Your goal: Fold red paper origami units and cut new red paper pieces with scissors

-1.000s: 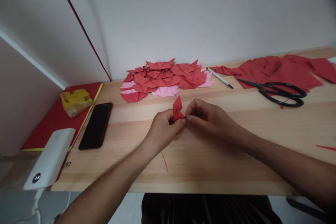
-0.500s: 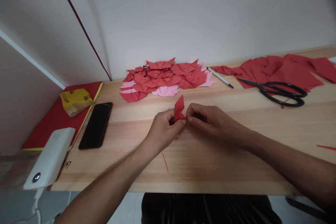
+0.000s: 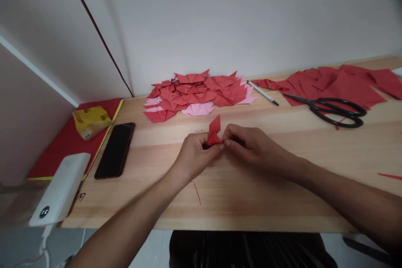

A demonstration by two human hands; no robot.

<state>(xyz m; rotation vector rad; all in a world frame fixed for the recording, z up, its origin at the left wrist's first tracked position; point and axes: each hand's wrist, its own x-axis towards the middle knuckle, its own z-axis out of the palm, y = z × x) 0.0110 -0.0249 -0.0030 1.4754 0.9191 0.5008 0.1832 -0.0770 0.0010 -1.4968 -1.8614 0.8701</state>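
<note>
A small piece of folded red paper [image 3: 214, 130] stands above the middle of the wooden table, one pointed flap sticking up. My left hand [image 3: 197, 150] pinches its lower part between thumb and fingers. From the other side, my right hand [image 3: 248, 142] has thumb and forefinger closed on the paper's right corner, and the two hands nearly touch. Fingers cover most of the lower fold. Behind them lies a heap of folded red and pink paper pieces [image 3: 191, 94].
Black-handled scissors [image 3: 337, 111] and red paper sheets [image 3: 339, 86] lie at right, a pen [image 3: 263, 93] left of them. At left are a phone [image 3: 115, 150], a white power bank [image 3: 61, 188] with a cable, and a yellow packet [image 3: 91, 121] on a red folder [image 3: 56, 150].
The folded red paper has tilted very slightly in my fingers. Both hands keep nearly the same place and grip.
</note>
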